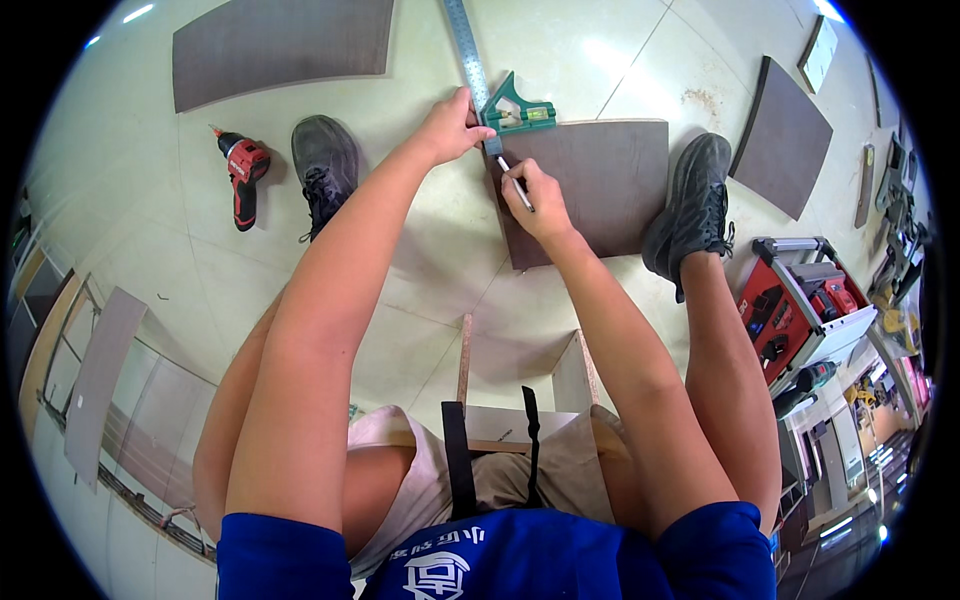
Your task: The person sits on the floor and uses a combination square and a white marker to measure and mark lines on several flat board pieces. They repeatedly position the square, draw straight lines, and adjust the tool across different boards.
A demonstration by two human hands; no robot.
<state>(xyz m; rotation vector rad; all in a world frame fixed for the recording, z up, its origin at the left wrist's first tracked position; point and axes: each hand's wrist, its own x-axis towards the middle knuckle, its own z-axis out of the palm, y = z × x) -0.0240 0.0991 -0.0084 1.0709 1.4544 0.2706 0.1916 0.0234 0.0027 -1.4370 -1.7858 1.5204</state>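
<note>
A dark brown board [600, 185] lies on the pale floor between my two feet. A combination square with a green head [515, 110] and a long steel rule [466, 50] rests against the board's far left corner. My left hand [452, 125] presses down on the rule just beside the green head. My right hand [535, 195] holds a white pencil [516, 185], its tip at the board's left edge next to the rule.
A red cordless drill [242, 175] lies on the floor left of my left shoe [325, 165]. My right shoe [695, 205] stands on the board's right edge. More brown panels lie at top left [280, 45] and right [785, 140]. A red table saw [805, 305] stands at right.
</note>
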